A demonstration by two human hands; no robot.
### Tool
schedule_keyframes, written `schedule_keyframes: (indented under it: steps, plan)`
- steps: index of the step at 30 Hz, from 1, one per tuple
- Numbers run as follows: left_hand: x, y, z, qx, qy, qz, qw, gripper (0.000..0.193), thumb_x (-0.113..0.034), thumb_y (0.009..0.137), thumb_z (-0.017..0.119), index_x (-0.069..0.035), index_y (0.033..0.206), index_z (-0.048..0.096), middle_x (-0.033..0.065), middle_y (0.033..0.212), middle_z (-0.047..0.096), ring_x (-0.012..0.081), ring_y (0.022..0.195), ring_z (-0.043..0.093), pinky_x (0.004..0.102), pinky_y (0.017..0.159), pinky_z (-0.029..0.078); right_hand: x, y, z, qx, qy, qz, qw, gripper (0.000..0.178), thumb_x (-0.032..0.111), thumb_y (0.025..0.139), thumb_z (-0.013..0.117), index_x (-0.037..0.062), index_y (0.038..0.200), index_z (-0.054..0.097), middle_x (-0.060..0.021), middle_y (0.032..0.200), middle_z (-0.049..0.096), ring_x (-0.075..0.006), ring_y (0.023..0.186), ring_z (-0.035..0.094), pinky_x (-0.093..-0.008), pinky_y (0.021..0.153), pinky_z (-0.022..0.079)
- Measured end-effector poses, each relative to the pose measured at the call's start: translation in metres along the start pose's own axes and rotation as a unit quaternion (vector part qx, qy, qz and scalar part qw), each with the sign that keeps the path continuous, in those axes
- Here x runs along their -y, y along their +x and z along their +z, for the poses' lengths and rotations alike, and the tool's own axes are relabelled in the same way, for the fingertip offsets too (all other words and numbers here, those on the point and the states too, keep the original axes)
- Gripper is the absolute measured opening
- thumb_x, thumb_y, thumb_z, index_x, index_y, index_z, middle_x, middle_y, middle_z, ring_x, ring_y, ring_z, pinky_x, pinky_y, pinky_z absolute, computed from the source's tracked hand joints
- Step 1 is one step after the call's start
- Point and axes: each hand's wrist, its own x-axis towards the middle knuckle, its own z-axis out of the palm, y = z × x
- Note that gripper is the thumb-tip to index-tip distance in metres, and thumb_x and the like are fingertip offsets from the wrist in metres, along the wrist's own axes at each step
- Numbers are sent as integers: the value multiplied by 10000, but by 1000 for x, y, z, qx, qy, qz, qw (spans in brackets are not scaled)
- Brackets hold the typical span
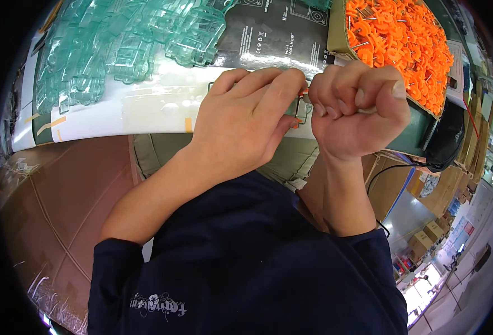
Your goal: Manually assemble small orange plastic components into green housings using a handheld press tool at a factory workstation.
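Note:
My left hand [249,114] is over the near edge of the table, its fingers bent. Between its thumb and index finger is a small orange wheel piece with a thin metal axle [297,107]; orange shows at both ends. Part of a clear green plastic piece [306,113] shows beside these fingers, mostly covered by the hand. Close by on the right, my right hand [358,109] is curled with its fingers folded into the palm. Whatever it may hold is hidden.
Many clear green plastic shells [129,50] are piled at the far left. A cardboard box [340,33] full of orange wheels with metal axles [397,44] stands at the far right. A dark printed sheet [274,33] lies between them. A black bag-like object [446,139] hangs beyond the right edge.

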Motion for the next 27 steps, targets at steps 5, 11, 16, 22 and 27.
schedule_keyframes:
  steps: [5,11,16,22,27]
  plan:
    - [9,-5,10,-41,20,47,998,505,-103,781,755,-46,1258,600,30,1202,698,220,1047,661,346,934,465,3,-16,-1,-20,60,-72,995,366,307,1043,375,148,714,400,-34,618,432,-146,510,384,-315,469,354]
    - [8,-8,10,-36,38,50,997,500,-115,799,754,-45,1269,601,18,1260,686,210,1108,659,352,949,464,-1,-34,1,8,82,-110,990,362,335,1055,394,151,744,402,-28,622,418,-148,522,383,-319,489,363]
    - [7,-5,11,-26,40,52,998,520,-108,790,764,-46,1279,595,3,1274,682,201,1106,660,344,943,465,-3,-34,-1,14,55,-112,992,366,346,1059,406,149,751,406,-28,622,417,-152,526,381,-322,502,366]
    - [11,-9,16,-52,50,62,995,513,-124,757,758,-60,1240,599,-9,1213,630,158,1106,626,325,914,435,-5,-36,10,4,4,-123,992,363,336,1056,406,144,747,412,-30,613,421,-153,516,374,-322,500,358]
    - [10,-8,17,-55,59,67,995,496,-116,767,753,-60,1234,597,0,1220,631,165,1102,628,324,912,436,-5,-35,15,-3,-33,-117,993,357,319,1052,413,138,743,414,-34,601,424,-154,506,366,-314,497,344]
